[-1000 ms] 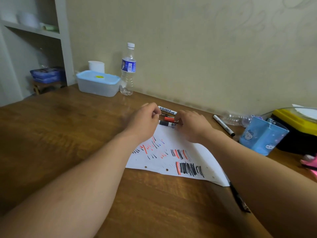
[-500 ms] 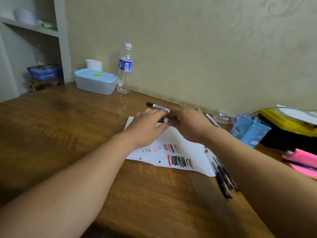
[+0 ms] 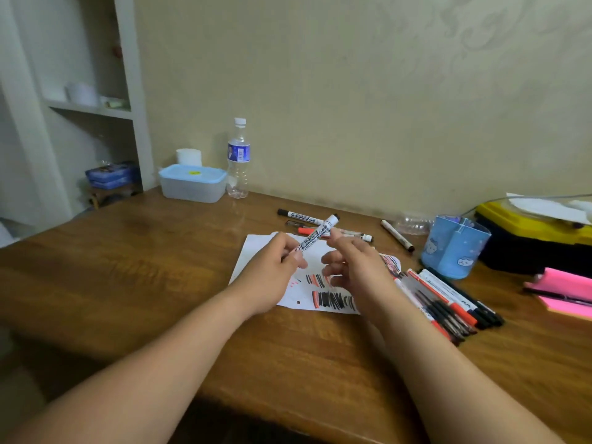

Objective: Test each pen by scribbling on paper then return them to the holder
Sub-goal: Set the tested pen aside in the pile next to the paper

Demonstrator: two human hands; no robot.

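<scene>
— What is found around the right hand?
— A marker is held above the paper, between it and the left hand. A pen row is laid right of it; the holder is placed farther right, behind that row.

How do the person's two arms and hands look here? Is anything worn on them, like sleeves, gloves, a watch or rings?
Both forearms are bare as far as the picture shows, with no sleeve in view. The left hand and the right hand wear no gloves. No watch, bracelet or ring shows on either wrist or on the fingers that can be seen.
</scene>
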